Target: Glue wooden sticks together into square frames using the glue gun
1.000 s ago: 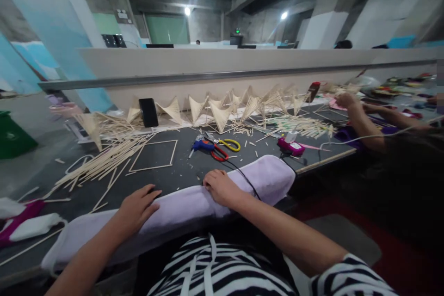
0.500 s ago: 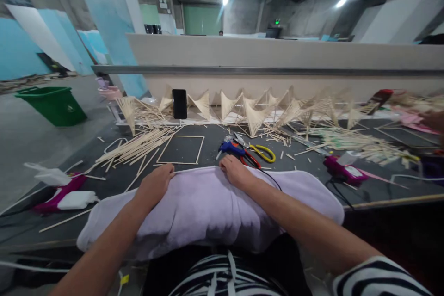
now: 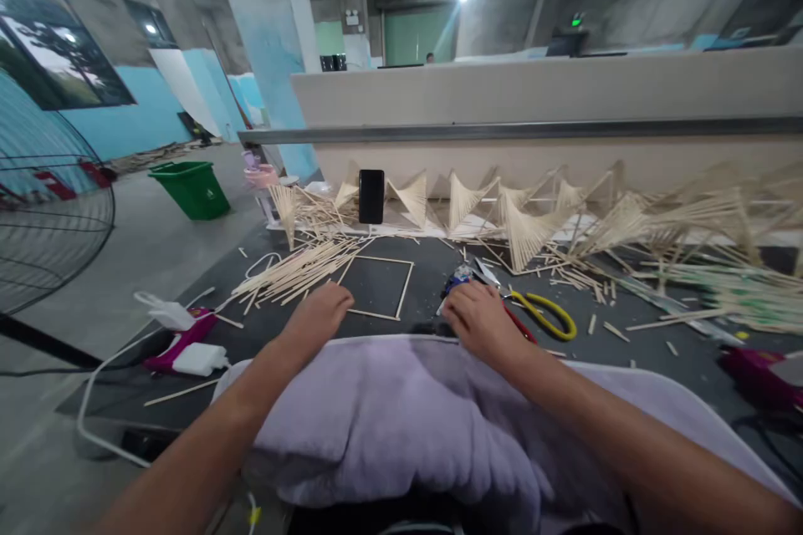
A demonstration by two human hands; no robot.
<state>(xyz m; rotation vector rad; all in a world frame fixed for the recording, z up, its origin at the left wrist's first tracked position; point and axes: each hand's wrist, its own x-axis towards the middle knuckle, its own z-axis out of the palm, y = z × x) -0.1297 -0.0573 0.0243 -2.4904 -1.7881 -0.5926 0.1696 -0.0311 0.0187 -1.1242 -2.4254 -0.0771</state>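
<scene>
My left hand (image 3: 323, 313) is closed, fingers curled down by the lower left corner of a square frame of thin wooden sticks (image 3: 405, 291). What its fingertips hold, if anything, is hidden. My right hand (image 3: 480, 319) is also closed, in front of a blue glue gun (image 3: 460, 276) whose handle it covers; whether it grips the gun I cannot tell. Beside that hand lies a cutting tool with a yellow handle loop (image 3: 552, 319) and a red one. A lilac cloth (image 3: 401, 401) drapes over the table edge and my lap, under both forearms.
Loose sticks (image 3: 301, 267) lie in a heap at left. Twisted stick models (image 3: 527, 226) line the back, with an upright phone (image 3: 371, 196). Purple power strips (image 3: 181, 343) with cables sit at both sides. A fan (image 3: 56, 209) and green bin (image 3: 191, 188) stand left.
Both hands have left the cloth's edge and moved forward over the table, the left towards the stick frame, the right to the glue gun. The view has swung left.
</scene>
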